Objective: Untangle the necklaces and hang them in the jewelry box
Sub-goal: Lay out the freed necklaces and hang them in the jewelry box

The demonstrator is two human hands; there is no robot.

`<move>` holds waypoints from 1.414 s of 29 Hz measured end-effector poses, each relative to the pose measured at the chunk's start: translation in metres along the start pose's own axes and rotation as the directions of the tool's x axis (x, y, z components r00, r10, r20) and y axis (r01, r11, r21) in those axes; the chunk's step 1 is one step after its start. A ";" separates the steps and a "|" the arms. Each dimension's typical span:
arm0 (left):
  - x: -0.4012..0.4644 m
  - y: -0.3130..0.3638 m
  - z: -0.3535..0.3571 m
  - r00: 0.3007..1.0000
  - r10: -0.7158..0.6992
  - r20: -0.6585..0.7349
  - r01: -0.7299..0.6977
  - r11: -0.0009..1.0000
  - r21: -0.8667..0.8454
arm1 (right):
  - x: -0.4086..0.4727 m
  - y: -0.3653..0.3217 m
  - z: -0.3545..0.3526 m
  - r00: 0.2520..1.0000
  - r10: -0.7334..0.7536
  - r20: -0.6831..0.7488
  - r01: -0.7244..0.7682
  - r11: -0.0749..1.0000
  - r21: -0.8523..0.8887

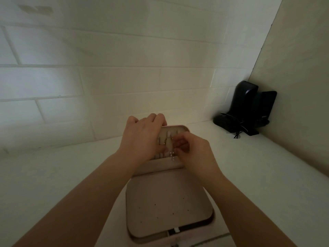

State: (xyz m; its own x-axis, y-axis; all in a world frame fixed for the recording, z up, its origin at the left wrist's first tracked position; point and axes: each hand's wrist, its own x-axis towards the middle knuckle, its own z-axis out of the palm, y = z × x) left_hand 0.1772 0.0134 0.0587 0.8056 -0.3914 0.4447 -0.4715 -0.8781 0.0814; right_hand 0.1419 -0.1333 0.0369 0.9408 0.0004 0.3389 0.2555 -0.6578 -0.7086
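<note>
Head view: your left hand [142,134] curls over the jewelry box [169,202] lid's top edge, steadying it, while your right hand [193,148] pinches a necklace [171,155] at the hooks — loosen early and it drops and re-tangles with its neighbours.

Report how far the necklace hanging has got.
Done: the pink jewelry box lies open, its lid upright. In hand: the left hand grips the lid's top edge while the right hand pinches a necklace at the lid's hooks, beads dangling below. Left: seating it; the dim view hides whether others already hang or remain.
</note>
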 end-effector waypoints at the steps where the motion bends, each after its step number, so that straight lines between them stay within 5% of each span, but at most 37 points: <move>1: 0.000 0.000 0.000 1.000 0.001 0.005 -0.001 1.000 0.001 | 0.000 0.000 -0.001 0.999 -0.036 0.033 0.038 0.996 -0.077; 13: -0.002 -0.002 -0.002 1.000 0.020 0.014 -0.020 1.000 -0.018 | 0.002 -0.005 -0.020 0.939 -0.008 0.344 0.099 0.963 -0.250; 18: -0.002 -0.003 0.000 1.000 0.026 -0.013 -0.026 0.999 -0.030 | 0.001 0.001 -0.009 0.947 -0.069 0.313 0.175 0.930 -0.323; 28: -0.002 -0.005 -0.001 0.999 0.035 0.015 -0.035 0.999 -0.020 | -0.005 0.004 -0.005 0.995 -0.022 0.099 0.021 1.000 0.003; 31: -0.002 -0.005 -0.001 0.999 0.040 0.033 -0.041 0.999 0.005 | -0.005 0.005 -0.002 1.000 -0.019 0.022 0.019 1.000 -0.018; 37: -0.002 -0.006 -0.005 0.997 0.063 0.042 -0.062 0.998 -0.025 | -0.003 0.008 -0.008 0.998 -0.039 0.058 0.046 0.990 -0.132; 41: -0.003 -0.015 -0.013 0.987 0.119 0.105 -0.104 0.986 -0.133 | -0.009 0.007 -0.009 0.971 -0.073 0.229 0.131 0.960 -0.249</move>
State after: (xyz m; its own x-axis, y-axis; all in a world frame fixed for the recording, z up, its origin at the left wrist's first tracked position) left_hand 0.1777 0.0313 0.0676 0.7771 -0.5195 0.3553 -0.5965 -0.7880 0.1524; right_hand 0.1329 -0.1445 0.0345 0.9457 0.2210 0.2385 0.3127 -0.8190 -0.4811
